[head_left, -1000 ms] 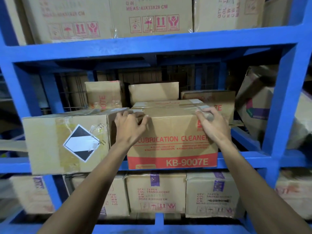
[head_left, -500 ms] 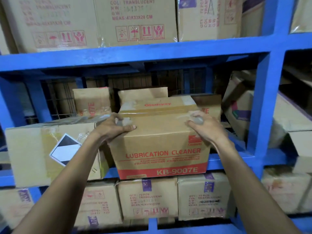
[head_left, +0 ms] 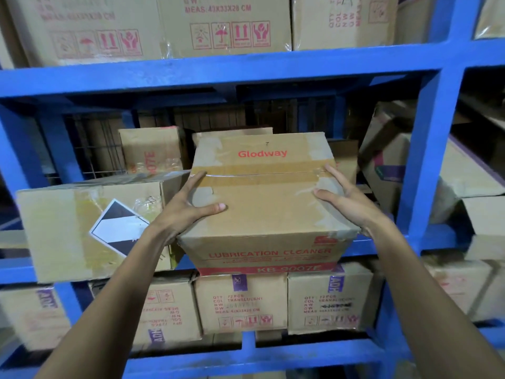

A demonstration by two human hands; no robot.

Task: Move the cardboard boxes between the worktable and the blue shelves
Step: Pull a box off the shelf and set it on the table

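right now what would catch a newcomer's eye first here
The Glodway box at the centre, tilted out over the middle shelf's edge, with the left hand and right hand gripping its sides. Next, the black-and-white diamond label on the box to its left, and the blue shelves framing everything.

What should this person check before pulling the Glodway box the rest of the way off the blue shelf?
1. Left hand grips the Glodway box at its left edge: ok.
2. Right hand holds the right edge: ok.
3. Box clear of the diamond-label box beside it: cannot tell.
4. Box clear of the blue upright on the right: ok.
5. Top tape sealed: ok.
6. Box bottom supported: cannot tell, hidden.
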